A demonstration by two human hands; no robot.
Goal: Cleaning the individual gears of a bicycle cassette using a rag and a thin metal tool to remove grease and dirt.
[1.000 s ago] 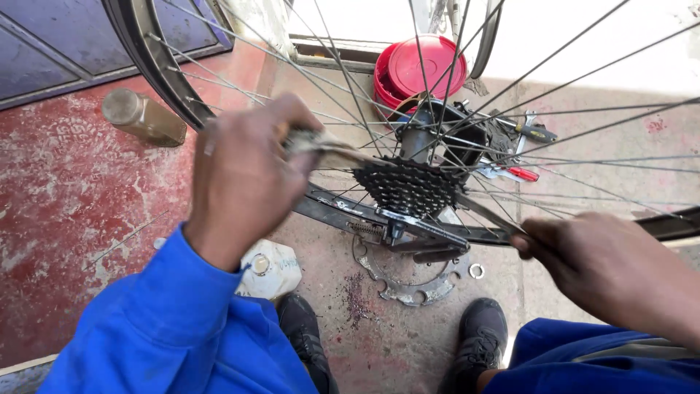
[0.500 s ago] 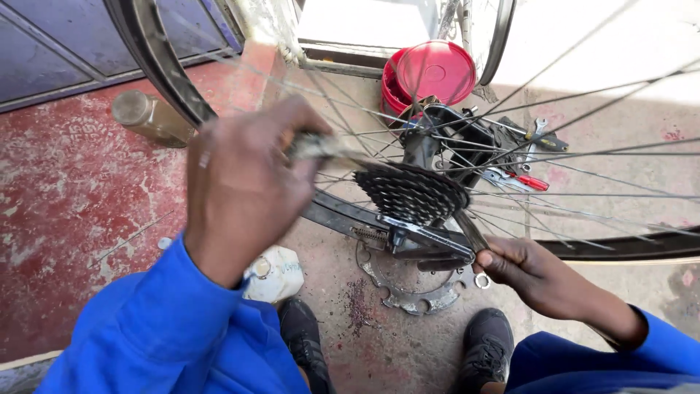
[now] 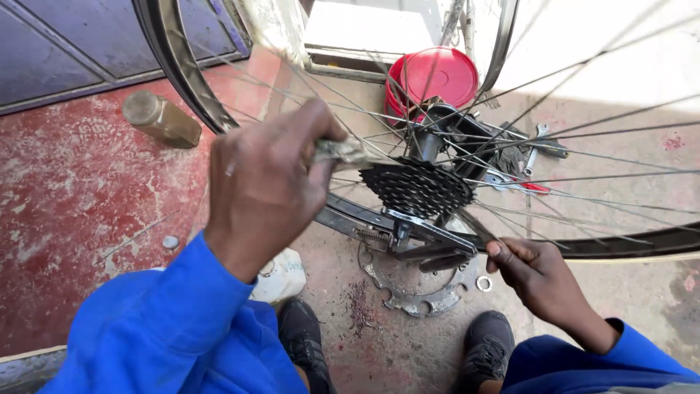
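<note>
Right now the left hand (image 3: 266, 186) is gripping a dull grey metal tool handle (image 3: 343, 152), its fingers (image 3: 310, 131) clenched around it, and the handle is reaching in through the thin silver spokes (image 3: 583, 157) toward the dark toothed sprocket cluster (image 3: 417, 188) at the middle of the bicycle wheel. The right hand (image 3: 539, 277) is sitting below and to the right of the sprocket cluster, its fingers curled tight around the end of a dark metal bar tool (image 3: 437, 244) that is running up to the underside of that cluster. The black tyre and rim (image 3: 175, 69) is arching up to the left of the sprocket cluster and sweeping past again to its lower right. A round red plastic tub (image 3: 430, 76) is standing on the floor behind the sprocket cluster, partly hidden by spokes. A brownish bottle (image 3: 160, 119) is lying on its side on the red-stained concrete floor (image 3: 65, 197), well to the left of the sprocket cluster. A grey toothed metal ring (image 3: 408, 295) and a small washer (image 3: 483, 283) are lying on the floor just below the sprocket cluster. Two black shoes (image 3: 306, 339) are resting on the floor further below, between the blue sleeves (image 3: 175, 328).
</note>
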